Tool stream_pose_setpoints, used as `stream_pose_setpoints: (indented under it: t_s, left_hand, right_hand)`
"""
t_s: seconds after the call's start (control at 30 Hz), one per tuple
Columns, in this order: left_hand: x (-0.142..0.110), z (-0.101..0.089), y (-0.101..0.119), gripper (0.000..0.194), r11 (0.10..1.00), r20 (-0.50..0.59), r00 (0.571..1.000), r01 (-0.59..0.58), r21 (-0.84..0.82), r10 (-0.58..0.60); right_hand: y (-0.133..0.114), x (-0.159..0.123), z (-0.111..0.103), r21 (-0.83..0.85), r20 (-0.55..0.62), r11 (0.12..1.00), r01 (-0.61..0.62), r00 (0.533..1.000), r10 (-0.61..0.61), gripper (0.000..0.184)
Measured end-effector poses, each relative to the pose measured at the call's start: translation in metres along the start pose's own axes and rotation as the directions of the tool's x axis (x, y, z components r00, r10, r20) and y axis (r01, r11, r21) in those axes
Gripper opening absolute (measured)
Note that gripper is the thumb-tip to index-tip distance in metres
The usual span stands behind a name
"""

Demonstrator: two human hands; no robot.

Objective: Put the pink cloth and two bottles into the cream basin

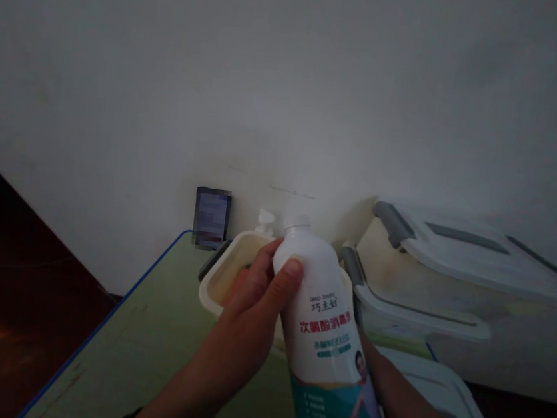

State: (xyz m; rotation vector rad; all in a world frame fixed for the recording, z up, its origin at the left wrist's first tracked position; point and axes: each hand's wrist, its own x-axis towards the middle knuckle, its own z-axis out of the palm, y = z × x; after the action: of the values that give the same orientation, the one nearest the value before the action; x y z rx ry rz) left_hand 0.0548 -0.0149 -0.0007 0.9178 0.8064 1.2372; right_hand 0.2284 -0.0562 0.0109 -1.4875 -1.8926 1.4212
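A white disinfectant bottle (322, 294) with a teal lower label and red lettering is held tilted in front of me, its neck pointing up and away. My left hand (261, 294) is closed around its shoulder, with the thumb on the near side just below the neck. Lower down, my right hand (401, 407) wraps the right side and base of the bottle, its fingers partly hidden. I cannot tell whether the neck is capped. Behind the bottle stands an open cream plastic bin (212, 299), and something orange-red (240, 282) shows inside it, partly covered by my left hand.
The green table (144, 328) has a blue edge and meets the white wall. A dark-framed screen (212, 218) leans there, beside a small white nozzle (265, 221). Stacked storage boxes (455, 249) with grey latches stand at right; a pale lid (439, 388) lies nearer.
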Motion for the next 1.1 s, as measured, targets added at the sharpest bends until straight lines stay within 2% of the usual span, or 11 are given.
stream_pose_setpoints:
  t_s: [0.17, 0.3, 0.4, 0.53, 0.63, 0.73, 0.8, 0.9, 1.0, 1.1]
  left_hand:
    - [-0.007, -0.001, 0.002, 0.042, 0.999, 0.005, 0.999, -0.045, 0.025, 0.045]
    - [-0.011, -0.001, -0.002, 0.043, 0.995, 0.025, 0.996, -0.089, 0.049, 0.088]
    - [-0.014, 0.001, -0.004, 0.041, 0.995, 0.056, 0.995, -0.08, 0.06, 0.077]
    - [-0.02, 0.004, -0.002, 0.042, 0.995, 0.121, 0.99, -0.073, 0.064, 0.065]
    - [-0.025, 0.004, 0.001, 0.043, 0.986, 0.164, 0.983, -0.108, 0.125, 0.086]
    - [-0.03, 0.007, 0.002, 0.047, 0.975, 0.155, 0.976, -0.172, 0.14, 0.15]
    - [-0.033, 0.012, 0.002, 0.054, 0.97, 0.125, 0.971, -0.217, 0.11, 0.203]
    - [-0.036, 0.021, 0.003, 0.057, 0.965, 0.087, 0.962, -0.261, 0.004, 0.26]
    - [-0.039, 0.028, 0.004, 0.053, 0.952, 0.076, 0.961, -0.249, -0.176, 0.266]
    - [-0.043, 0.033, 0.003, 0.06, 0.913, 0.03, 0.971, -0.21, -0.351, 0.235]
  right_hand:
    - [0.001, -0.011, -0.007, -0.217, -0.103, 0.974, 0.057, 0.991, -0.081, 0.081]
    - [0.006, -0.023, -0.01, -0.397, -0.174, 0.918, -0.006, 0.982, -0.069, 0.087]
    - [0.01, -0.031, -0.013, -0.461, -0.247, 0.887, 0.012, 0.959, -0.141, 0.083]
    - [0.011, -0.039, -0.016, -0.528, -0.271, 0.847, 0.061, 0.933, -0.236, 0.083]
    - [0.012, -0.041, -0.015, -0.595, -0.293, 0.803, 0.043, 0.918, -0.267, 0.086]
    - [0.013, -0.039, -0.012, -0.646, -0.304, 0.763, 0.039, 0.903, -0.303, 0.087]
    - [0.012, -0.038, -0.011, -0.68, -0.315, 0.73, 0.061, 0.876, -0.366, 0.087]
    - [0.01, -0.038, -0.012, -0.719, -0.325, 0.683, 0.13, 0.805, -0.496, 0.083]
    - [0.007, -0.042, -0.012, -0.73, -0.333, 0.659, 0.181, 0.747, -0.575, 0.08]
    - [0.003, -0.047, -0.006, -0.737, -0.356, 0.654, 0.173, 0.723, -0.593, 0.081]
